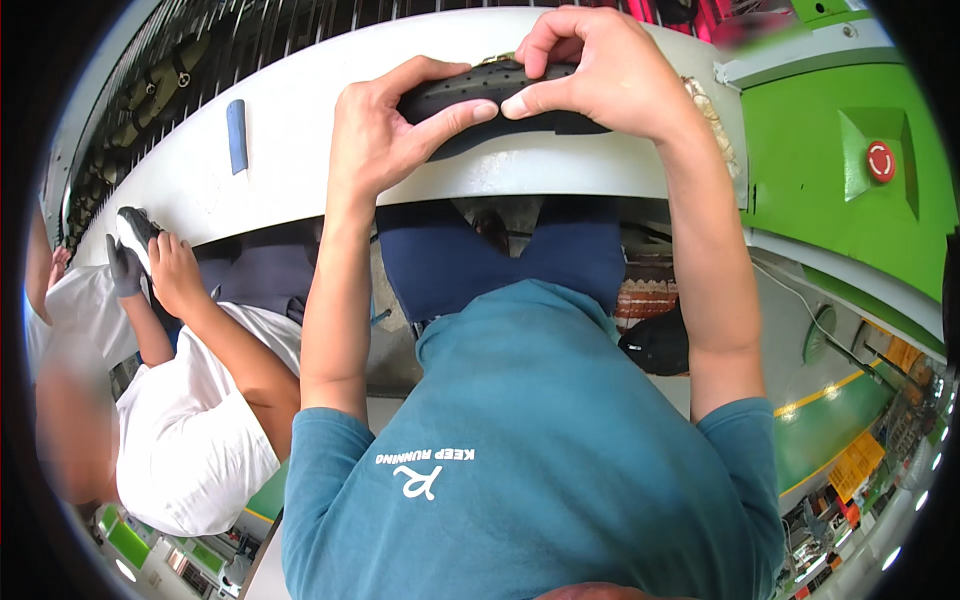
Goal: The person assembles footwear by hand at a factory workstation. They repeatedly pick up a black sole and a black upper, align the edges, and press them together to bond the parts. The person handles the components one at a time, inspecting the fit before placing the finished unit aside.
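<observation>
Above the near edge of the white table, a black shoe with rows of small holes lies lengthwise between my two hands. Something gold-coloured, like a buckle, shows on its far side. My left hand grips the shoe's left end, thumb on the near side and fingers beyond it. My right hand pinches it nearer the right, the thumb almost meeting my left thumb and the index finger bent over the top. The hands cover both ends of the shoe.
A blue strip-like piece lies on the white table. At left, a co-worker in a white shirt holds a black-and-white shoe. A green machine with a red button stands at right. Metal rods line the table's far side.
</observation>
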The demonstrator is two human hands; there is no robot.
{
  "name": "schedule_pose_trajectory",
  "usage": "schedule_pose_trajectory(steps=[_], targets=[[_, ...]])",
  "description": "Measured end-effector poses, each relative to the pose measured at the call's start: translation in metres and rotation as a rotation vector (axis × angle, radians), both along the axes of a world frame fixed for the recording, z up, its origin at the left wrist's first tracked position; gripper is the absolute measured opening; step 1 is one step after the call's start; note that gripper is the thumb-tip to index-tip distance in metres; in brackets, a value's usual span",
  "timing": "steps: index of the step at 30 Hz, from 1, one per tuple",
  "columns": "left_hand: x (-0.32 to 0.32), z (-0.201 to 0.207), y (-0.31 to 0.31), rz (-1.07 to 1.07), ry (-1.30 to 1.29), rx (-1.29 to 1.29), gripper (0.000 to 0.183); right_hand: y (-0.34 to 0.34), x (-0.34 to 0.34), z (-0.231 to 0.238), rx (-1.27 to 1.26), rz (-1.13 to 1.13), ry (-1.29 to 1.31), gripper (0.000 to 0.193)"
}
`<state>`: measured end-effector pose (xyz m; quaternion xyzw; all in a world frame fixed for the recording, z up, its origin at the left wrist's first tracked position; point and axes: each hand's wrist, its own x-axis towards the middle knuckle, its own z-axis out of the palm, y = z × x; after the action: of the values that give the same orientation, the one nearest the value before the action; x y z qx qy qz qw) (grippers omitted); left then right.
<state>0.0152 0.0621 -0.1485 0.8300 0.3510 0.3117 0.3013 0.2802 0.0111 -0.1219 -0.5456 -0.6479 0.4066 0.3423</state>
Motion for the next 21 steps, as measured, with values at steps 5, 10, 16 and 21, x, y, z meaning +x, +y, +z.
schedule_pose_trajectory(steps=[5, 10, 16, 21], targets=[[-0.005, 0.005, 0.001, -0.001, 0.009, -0.066, 0.040, -0.008, 0.002, -0.008, 0.217, -0.025, 0.036, 0.039], [0.000, -0.002, 0.008, 0.218, 0.131, -0.044, 0.047, -0.020, 0.007, -0.022, 0.187, -0.232, 0.040, 0.046], [0.007, -0.006, 0.003, 0.317, 0.071, 0.046, 0.051, -0.020, -0.012, -0.021, 0.253, -0.408, 0.141, 0.042], [-0.001, -0.015, 0.002, 0.379, 0.073, 0.167, 0.048, -0.011, -0.024, -0.054, 0.524, -0.551, 0.062, 0.047]])
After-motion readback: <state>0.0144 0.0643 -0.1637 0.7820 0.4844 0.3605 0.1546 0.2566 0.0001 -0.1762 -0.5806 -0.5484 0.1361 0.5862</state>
